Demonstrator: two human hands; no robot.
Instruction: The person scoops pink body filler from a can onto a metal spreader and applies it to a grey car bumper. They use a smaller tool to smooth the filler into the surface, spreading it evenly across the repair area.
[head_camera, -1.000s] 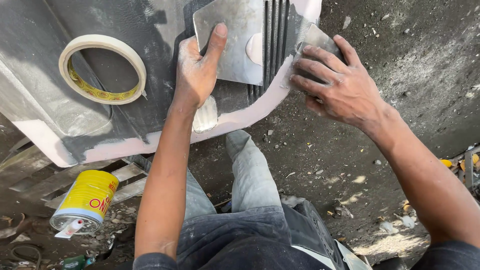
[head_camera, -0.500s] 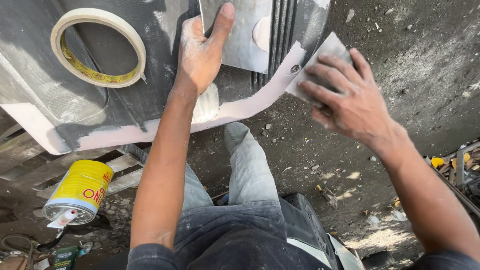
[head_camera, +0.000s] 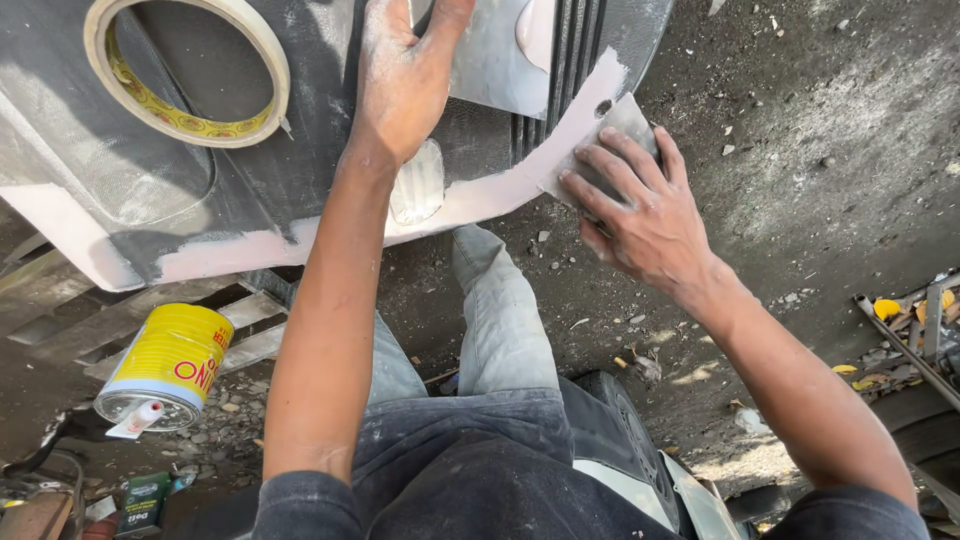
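Observation:
A dark grey car body panel (head_camera: 300, 130) lies in front of me, its near edge coated with a band of pale pink filler (head_camera: 480, 195). My right hand (head_camera: 640, 205) presses a flat grey scraper (head_camera: 615, 135) against the filler at the panel's right edge. My left hand (head_camera: 405, 70) rests on the panel and grips a flat grey metal plate (head_camera: 495, 60) at the top. A roll of beige masking tape (head_camera: 190, 65) lies on the panel at the left.
A yellow tin can (head_camera: 170, 365) lies on its side on wooden slats at lower left, a small white tube by its mouth. My jeans-clad knee (head_camera: 490, 300) is under the panel. Dirt ground with pebbles lies right; metal scraps (head_camera: 915, 325) at far right.
My right hand has drawn the scraper down and left along the filler edge. My left hand has slid up the panel. The view has moved closer.

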